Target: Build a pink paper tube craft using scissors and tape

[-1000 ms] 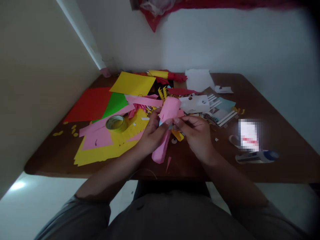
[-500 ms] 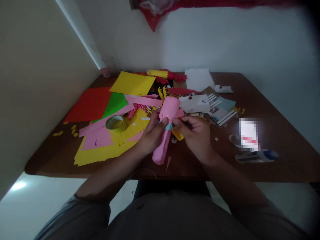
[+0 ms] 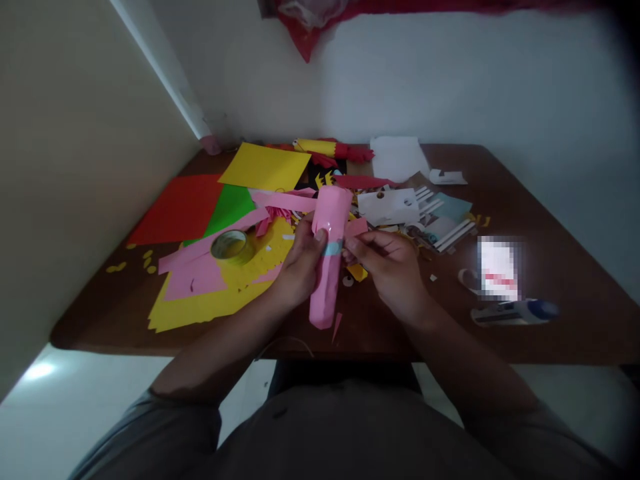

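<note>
A pink paper tube [image 3: 327,293] stands nearly upright in front of me, with a light-blue band [image 3: 332,248] across its middle. My left hand [image 3: 303,263] is wrapped round the tube's left side, its thumb pressing just above the band. At the band's right edge, my right hand [image 3: 387,267] has thumb and forefinger pinched together; whatever lies between them is hidden. A yellowish tape roll [image 3: 233,248] lies on pink and yellow paper to the left. Behind the tube are pink strips [image 3: 290,202] and other paper scraps.
The brown table [image 3: 400,337] carries red paper [image 3: 175,210], yellow paper [image 3: 265,167] and white paper [image 3: 400,160]. A yellow-and-red paper figure [image 3: 320,148] lies at the back. On the right are a blurred-out bright object [image 3: 500,268] and a white item with a blue end [image 3: 515,312].
The pink tube has turned more upright, its top shifting left and slightly up. More of the blue band shows. My left hand has moved slightly left with it.
</note>
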Motion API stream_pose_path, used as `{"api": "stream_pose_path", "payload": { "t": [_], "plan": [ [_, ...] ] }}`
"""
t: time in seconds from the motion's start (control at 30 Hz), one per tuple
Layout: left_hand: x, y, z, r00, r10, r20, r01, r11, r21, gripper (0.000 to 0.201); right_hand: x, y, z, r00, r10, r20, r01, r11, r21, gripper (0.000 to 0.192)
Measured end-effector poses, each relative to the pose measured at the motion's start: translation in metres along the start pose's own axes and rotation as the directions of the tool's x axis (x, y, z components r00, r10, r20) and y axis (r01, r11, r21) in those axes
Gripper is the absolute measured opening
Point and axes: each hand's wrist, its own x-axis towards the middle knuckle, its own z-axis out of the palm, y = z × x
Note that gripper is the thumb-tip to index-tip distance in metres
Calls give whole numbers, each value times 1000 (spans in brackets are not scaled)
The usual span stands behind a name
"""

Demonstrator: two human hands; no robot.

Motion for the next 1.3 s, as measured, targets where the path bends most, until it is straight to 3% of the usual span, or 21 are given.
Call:
{"api": "stream_pose_path", "payload": {
  "t": [0.13,0.3,0.53,0.97,1.13,1.23,1.3],
  "plan": [
    [-3,0,1,997,-53,51,58,995,-86,61,-1,-3,0,1000,-19,-15,19,1000,15,38],
    [-5,4,3,998,-64,5,64,980,-188,69,-2,-4,0,995,-96,-34,97,995,34,46],
    [-8,9,6,997,-78,28,82,964,-251,61,-3,-3,-1,991,-131,15,132,991,-15,38],
    [-15,12,10,991,-126,47,135,932,-335,56,-7,-1,0,985,-169,36,173,976,-136,49],
    [-14,14,8,970,-223,97,243,904,-351,60,-5,7,0,990,-133,55,139,982,-131,51],
    [-13,12,7,955,-270,122,296,878,-376,66,-6,9,-2,962,-271,-28,254,930,-266,48],
    [-11,10,8,961,-262,85,274,880,-387,62,-7,8,-6,865,-501,-8,448,781,-435,32]
  ]
}}
